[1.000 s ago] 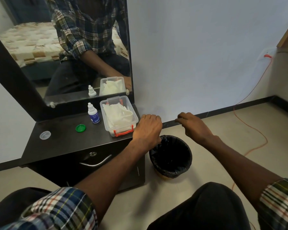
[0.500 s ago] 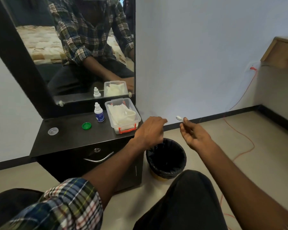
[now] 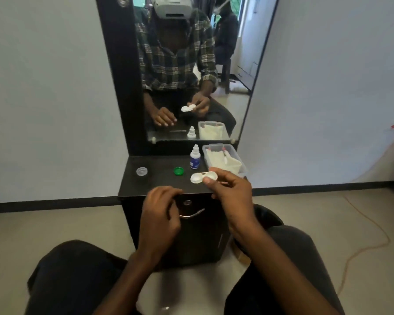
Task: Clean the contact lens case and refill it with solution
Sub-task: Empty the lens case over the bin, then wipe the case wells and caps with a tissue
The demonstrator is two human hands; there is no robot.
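Observation:
My right hand (image 3: pixel 231 192) pinches the white contact lens case (image 3: pixel 203 177) by its right well and holds it level above the front of the black cabinet top (image 3: pixel 155 185). Both wells are uncovered. My left hand (image 3: pixel 160 214) hovers in front of the cabinet's edge with fingers loosely curled and nothing in it. On the top lie a green cap (image 3: pixel 178 171) and a clear cap (image 3: pixel 142 171). The small white solution bottle (image 3: pixel 195 157) with a blue label stands behind the case.
A clear plastic box of white tissues (image 3: pixel 223 159) sits at the right back of the top. A tall mirror (image 3: pixel 191 64) rises behind it. The drawer handle (image 3: pixel 191 214) lies under my left hand. An orange cable (image 3: pixel 362 223) trails over the floor at the right.
My view swung left from the black bin to face the cabinet. My right hand brought the lens case from over the bin to above the cabinet top. My left hand drew back from the bin.

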